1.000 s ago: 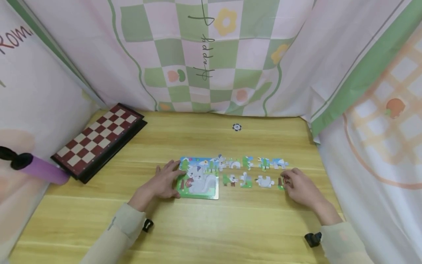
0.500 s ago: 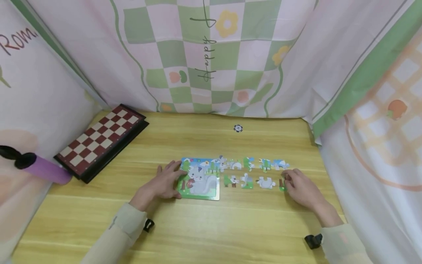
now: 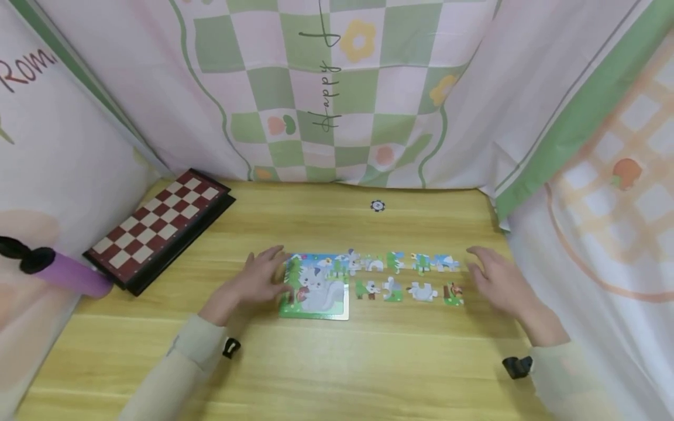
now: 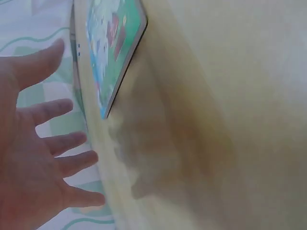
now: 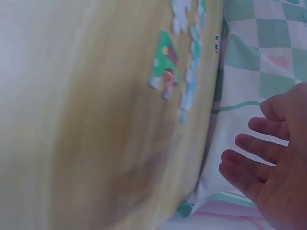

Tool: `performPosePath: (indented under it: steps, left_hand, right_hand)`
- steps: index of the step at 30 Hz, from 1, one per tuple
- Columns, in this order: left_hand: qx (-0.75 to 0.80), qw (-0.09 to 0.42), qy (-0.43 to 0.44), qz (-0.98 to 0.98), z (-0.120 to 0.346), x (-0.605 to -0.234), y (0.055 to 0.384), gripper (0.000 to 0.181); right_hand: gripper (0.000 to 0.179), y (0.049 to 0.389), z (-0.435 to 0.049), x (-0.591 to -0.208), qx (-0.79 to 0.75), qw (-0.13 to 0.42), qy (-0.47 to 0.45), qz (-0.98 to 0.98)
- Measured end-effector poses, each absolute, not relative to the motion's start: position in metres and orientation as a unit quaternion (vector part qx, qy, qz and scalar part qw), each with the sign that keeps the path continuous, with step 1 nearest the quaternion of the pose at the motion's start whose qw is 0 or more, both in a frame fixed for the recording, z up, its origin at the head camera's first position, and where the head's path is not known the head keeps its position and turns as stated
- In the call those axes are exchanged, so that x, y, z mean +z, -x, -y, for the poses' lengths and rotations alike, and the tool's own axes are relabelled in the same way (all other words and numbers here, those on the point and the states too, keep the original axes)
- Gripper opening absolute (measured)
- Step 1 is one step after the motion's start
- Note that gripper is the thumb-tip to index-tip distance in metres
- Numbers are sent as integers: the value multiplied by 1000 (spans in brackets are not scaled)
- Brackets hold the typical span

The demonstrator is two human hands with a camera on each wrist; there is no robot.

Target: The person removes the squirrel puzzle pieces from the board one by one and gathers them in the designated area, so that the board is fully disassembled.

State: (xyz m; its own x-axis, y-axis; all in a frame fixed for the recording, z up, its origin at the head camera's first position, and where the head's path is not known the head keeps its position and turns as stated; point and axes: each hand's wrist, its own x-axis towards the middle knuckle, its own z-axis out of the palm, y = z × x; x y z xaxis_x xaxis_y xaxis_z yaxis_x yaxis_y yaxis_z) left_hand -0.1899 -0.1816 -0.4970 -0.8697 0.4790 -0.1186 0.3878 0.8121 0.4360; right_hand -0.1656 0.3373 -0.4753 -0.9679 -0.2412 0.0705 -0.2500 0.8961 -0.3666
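A flat puzzle board (image 3: 321, 295) printed with a grey-white squirrel lies on the wooden table. My left hand (image 3: 253, 283) hovers by the board's left edge, fingers spread; the left wrist view shows the palm (image 4: 29, 167) apart from the board (image 4: 115, 52). Right of the board, loose puzzle pieces lie in two rows, among them a white piece (image 3: 423, 290) and, at the lower row's right end, a green and brown piece (image 3: 453, 293). My right hand (image 3: 502, 280) is raised just right of that piece, holding nothing, its fingers loosely bent in the right wrist view.
A folded chessboard (image 3: 158, 225) lies at the back left, with a purple bottle (image 3: 74, 275) with a black top beside it. A small black-and-white chip (image 3: 377, 206) lies near the back edge. Printed curtains (image 3: 337, 88) hang behind and at both sides.
My right hand has let go of the green and brown piece and moved off to the right and up. My left hand has lifted slightly away from the board's left edge.
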Motion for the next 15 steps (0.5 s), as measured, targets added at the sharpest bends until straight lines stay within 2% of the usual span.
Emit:
performPosePath:
  steps: [5,10,15]
  left_hand:
    - [182,62,-255,-948,184,-478,202,68]
    - [152,77,-286,-943,181,-450,211,74]
    - [125,82,-338,-929,168,-424,212,76]
  right_hand:
    - [50,177,-326,-450,205,21,-152,967]
    - [53,186,-300,-419,198,39,-214,956]
    - [57,184,-270,-392,166,34,-285,943]
